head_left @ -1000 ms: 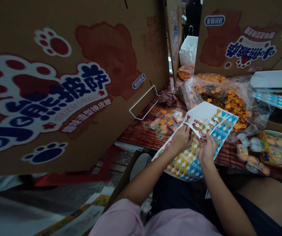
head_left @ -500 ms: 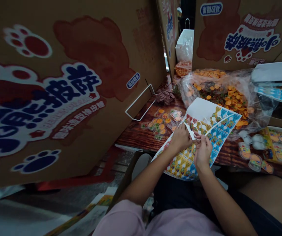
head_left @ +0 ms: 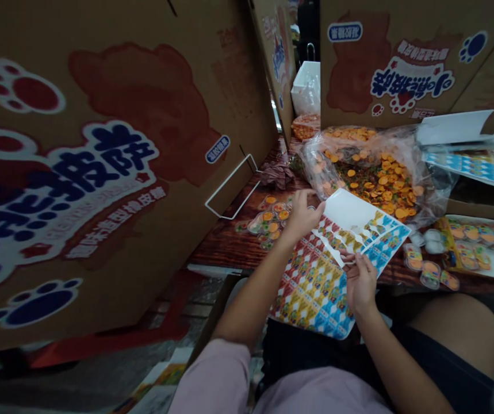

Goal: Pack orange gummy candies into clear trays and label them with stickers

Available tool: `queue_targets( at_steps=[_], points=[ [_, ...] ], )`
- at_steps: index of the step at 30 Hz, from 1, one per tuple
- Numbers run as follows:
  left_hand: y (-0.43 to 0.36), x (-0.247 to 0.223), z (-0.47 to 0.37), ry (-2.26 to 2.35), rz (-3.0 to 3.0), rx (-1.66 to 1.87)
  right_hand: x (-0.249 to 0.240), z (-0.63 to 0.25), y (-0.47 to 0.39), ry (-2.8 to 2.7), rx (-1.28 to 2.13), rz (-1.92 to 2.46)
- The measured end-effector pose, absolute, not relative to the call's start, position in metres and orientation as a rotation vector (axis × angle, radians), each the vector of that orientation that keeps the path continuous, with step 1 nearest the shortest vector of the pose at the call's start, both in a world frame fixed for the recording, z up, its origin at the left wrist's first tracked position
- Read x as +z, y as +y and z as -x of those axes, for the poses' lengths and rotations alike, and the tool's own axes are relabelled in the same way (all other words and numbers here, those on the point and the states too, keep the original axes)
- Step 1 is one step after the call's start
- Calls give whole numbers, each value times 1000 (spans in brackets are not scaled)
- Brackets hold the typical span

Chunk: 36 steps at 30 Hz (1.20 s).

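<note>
A printed sticker sheet (head_left: pixel 316 287) in red, yellow and blue lies over the table's front edge and my lap, its upper corner plain white. A thin white strip (head_left: pixel 329 248) is partly lifted from it. My right hand (head_left: pixel 361 282) pinches the strip's end over the sheet. At the sheet's upper left edge, my left hand (head_left: pixel 305 214) has curled fingers by a clear packaged piece; whether it grips that piece is hidden. More small clear packs (head_left: pixel 272 218) with orange and green contents lie just left of it.
Large cardboard boxes (head_left: pixel 177 75) stand at the left and back. An open plastic bag (head_left: pixel 376 167) of orange pieces lies behind the sheet. Packed pieces (head_left: pixel 430 273) and a yellow-edged tray (head_left: pixel 449 241) are at the right. A white wire frame (head_left: pixel 229 190) sticks out at the left.
My left hand has moved away from my right hand, up and left to the sheet's edge by the clear packs. My right hand still holds the strip. The view has shifted slightly right.
</note>
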<state>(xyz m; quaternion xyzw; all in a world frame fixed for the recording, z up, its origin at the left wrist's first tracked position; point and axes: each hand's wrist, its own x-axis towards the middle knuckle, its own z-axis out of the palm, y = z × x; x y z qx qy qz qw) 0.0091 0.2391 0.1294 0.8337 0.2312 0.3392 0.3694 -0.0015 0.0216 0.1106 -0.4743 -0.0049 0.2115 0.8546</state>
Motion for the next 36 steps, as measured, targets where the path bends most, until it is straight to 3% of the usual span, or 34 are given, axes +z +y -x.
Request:
queue_targets(
  at_steps=[5, 10, 19, 36],
  points=[
    [258, 166, -68, 437, -2029, 65, 120, 11, -2, -17, 474, 970],
    [239, 172, -33, 287, -1944, -268, 130, 17, -24, -33, 500, 925],
    [205, 175, 3, 241, -1719, -350, 139, 32, -52, -108, 520, 964],
    [207, 224, 30, 661, -1433, 26, 165, 47, -106, -111, 422, 1036]
  ],
)
